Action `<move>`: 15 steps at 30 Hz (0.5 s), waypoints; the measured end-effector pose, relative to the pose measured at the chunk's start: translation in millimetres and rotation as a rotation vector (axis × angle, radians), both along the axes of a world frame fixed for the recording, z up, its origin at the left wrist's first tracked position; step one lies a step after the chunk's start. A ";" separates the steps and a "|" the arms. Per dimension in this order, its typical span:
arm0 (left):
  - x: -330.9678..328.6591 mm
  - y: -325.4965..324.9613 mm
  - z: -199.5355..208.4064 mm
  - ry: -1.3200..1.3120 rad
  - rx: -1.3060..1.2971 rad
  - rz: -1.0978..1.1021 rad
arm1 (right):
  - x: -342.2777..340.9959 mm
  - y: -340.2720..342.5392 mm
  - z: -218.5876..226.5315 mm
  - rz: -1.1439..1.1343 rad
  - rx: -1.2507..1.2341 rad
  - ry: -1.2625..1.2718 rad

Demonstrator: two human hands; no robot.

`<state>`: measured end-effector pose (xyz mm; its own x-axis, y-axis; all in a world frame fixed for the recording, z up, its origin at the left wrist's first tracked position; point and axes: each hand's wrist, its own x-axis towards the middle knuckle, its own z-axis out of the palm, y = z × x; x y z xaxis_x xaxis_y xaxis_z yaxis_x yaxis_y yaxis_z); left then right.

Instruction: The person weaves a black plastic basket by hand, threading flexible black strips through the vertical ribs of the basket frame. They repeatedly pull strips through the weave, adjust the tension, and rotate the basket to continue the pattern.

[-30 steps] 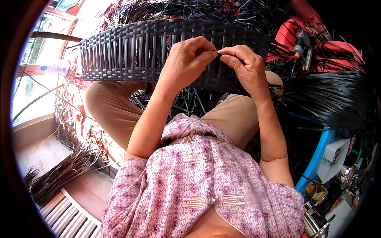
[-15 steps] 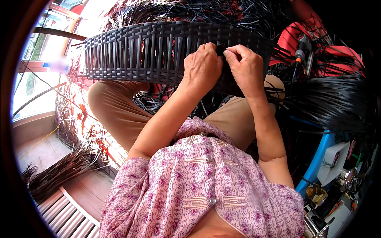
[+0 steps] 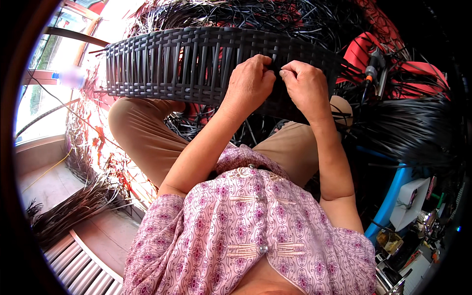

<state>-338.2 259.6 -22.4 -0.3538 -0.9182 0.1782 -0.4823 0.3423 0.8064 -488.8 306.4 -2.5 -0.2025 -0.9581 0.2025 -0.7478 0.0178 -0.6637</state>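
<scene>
A long black woven panel of flat plastic-looking strips lies across my raised knees. Its left part has open gaps between the upright strips, while the part by my hands looks more densely woven. My left hand is closed against the middle of the panel, fingertips curled down at the weave. Just right of it, my right hand pinches thumb and forefinger together over the panel. Dark strips merge with the dark weave there, so I cannot make out what either hand's fingertips hold.
Loose black strips pile up beyond the panel, and a thick bundle lies to the right. A power tool rests by a red plastic seat. A white tray stands at lower right, a slatted rack at lower left.
My left hand's fingertips have drawn slightly down and curled in more. My right hand has shifted a little down and right, widening the gap between the hands. The panel stays nearly in place.
</scene>
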 end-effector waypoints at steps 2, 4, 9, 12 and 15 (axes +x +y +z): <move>2.8 -2.8 2.2 -0.011 -0.012 -0.035 | -1.8 -3.5 0.7 0.077 0.016 0.074; 6.7 -7.8 7.5 -0.040 -0.002 -0.096 | -5.0 -4.6 2.4 0.127 0.021 0.083; 20.5 -16.6 12.1 -0.048 0.066 -0.226 | 1.0 -1.5 0.4 0.118 -0.008 0.106; 30.5 -12.2 11.6 -0.049 0.106 -0.173 | 6.6 3.1 -3.7 0.066 -0.150 0.025; 47.1 -6.7 21.5 -0.023 0.126 -0.132 | 14.1 9.3 3.1 -0.009 -0.310 0.100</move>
<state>-291.1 252.9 -0.9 -0.4754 -0.8780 0.0552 -0.4584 0.3008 0.8363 -474.6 315.7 0.6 -0.1748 -0.8462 0.5033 -0.8101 -0.1670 -0.5621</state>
